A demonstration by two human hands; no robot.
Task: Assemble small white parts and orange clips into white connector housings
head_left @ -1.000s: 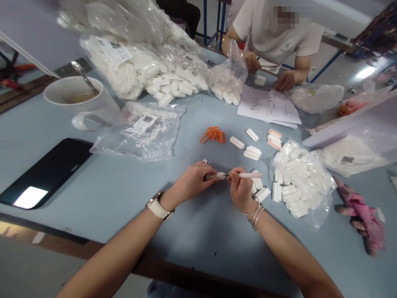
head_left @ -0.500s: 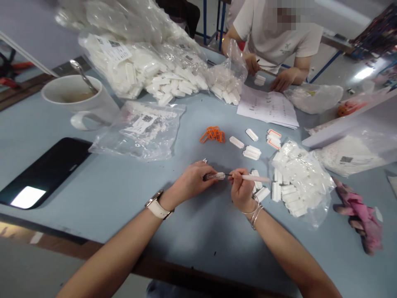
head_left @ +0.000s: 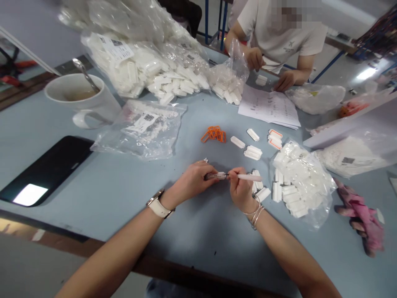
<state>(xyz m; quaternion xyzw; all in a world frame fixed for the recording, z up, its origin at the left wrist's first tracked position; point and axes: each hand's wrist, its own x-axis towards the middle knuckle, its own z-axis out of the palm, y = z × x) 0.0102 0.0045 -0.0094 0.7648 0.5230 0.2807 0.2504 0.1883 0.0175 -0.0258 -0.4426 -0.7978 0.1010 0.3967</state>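
My left hand (head_left: 196, 177) is closed around a small white plastic part (head_left: 221, 176) with a row of dark marks or holes along its side. A thin tool with a pale pink handle (head_left: 250, 177) and a narrow dark tip is pinched in my right hand (head_left: 239, 189). Its tip meets or nearly meets the right end of the part; contact cannot be made out. Loose white plastic pieces (head_left: 263, 193) lie just beyond my right hand. Ahead of my hands sit a pile of orange clip-like frames (head_left: 214, 134) and several white pieces (head_left: 252, 152).
On the right are an open bag of white parts (head_left: 305, 178) and a pink glove (head_left: 362, 219). A phone (head_left: 43, 174), a mug with a spoon (head_left: 80, 99) and a flat plastic bag (head_left: 144, 130) lie left. Bulky bags (head_left: 139, 62), papers (head_left: 268, 105) and a co-worker (head_left: 279, 45) are across the table.
My right hand has brought the tool slightly left, closer to the white part. My left hand keeps its hold. Across the table, the co-worker's hands have shifted.
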